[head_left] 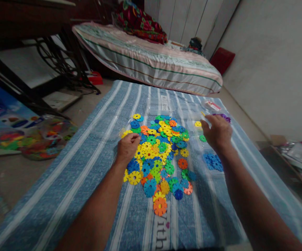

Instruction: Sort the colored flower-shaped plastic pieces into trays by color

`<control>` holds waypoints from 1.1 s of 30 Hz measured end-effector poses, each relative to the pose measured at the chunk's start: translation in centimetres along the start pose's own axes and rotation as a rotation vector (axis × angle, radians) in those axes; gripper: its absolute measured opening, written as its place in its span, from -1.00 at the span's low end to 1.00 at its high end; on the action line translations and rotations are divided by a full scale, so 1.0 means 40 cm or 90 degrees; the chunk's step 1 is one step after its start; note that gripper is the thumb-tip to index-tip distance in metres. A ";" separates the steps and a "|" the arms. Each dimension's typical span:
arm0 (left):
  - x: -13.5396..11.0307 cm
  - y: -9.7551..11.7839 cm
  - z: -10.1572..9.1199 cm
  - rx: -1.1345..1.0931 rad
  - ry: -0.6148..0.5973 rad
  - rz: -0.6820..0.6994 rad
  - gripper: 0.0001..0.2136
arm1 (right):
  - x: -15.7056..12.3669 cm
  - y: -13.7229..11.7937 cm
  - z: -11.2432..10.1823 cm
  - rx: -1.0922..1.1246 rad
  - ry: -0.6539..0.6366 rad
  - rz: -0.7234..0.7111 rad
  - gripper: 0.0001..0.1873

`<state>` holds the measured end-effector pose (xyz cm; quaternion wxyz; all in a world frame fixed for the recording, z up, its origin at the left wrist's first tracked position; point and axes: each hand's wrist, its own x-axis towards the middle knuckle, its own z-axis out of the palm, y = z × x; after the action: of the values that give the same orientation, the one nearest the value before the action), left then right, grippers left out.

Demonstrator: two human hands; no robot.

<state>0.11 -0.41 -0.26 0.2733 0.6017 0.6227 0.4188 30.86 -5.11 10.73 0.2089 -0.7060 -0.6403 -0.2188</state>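
A spread pile of notched plastic discs (151,150) in yellow, green, blue and orange lies on a striped cloth. My left hand (128,147) rests over the pile's left side with thumb and fingertips together; what is in them, if anything, I cannot make out. At the right, my right hand (217,130) is raised, pinching a yellow disc (203,113) seen nearly edge-on. Below its fingers are a loose yellow disc (197,123) and a green disc (202,138). A group of blue discs (212,162) sits by my right wrist, and purple discs (225,118) show behind that hand.
Clear plastic trays (161,111) stand along the far part of the blue striped cloth (88,167). A small red-and-white box (213,105) lies at the far right. Beyond is a bed (151,69); bags of colourful pieces (43,139) lie on the floor at left.
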 end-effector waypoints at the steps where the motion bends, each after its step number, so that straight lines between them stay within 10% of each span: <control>1: 0.000 -0.001 0.001 -0.003 0.001 -0.003 -0.77 | -0.011 -0.007 -0.003 -0.014 -0.056 -0.009 -0.72; 6: 0.000 0.002 0.000 0.003 0.001 -0.006 -0.78 | -0.135 -0.078 0.011 -0.078 -0.343 -0.089 -0.72; 13: -0.004 0.012 -0.004 0.004 -0.002 -0.010 -0.78 | -0.191 -0.111 0.030 -0.113 -0.264 -0.124 -0.75; 33: 0.000 -0.009 0.002 -0.001 0.004 0.012 -0.74 | -0.211 -0.125 0.064 -0.115 -0.384 -0.241 -0.70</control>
<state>0.00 -0.38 -0.63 0.2680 0.6060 0.6176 0.4236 25.28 -10.03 3.83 -0.0965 -0.6236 -0.7704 -0.0910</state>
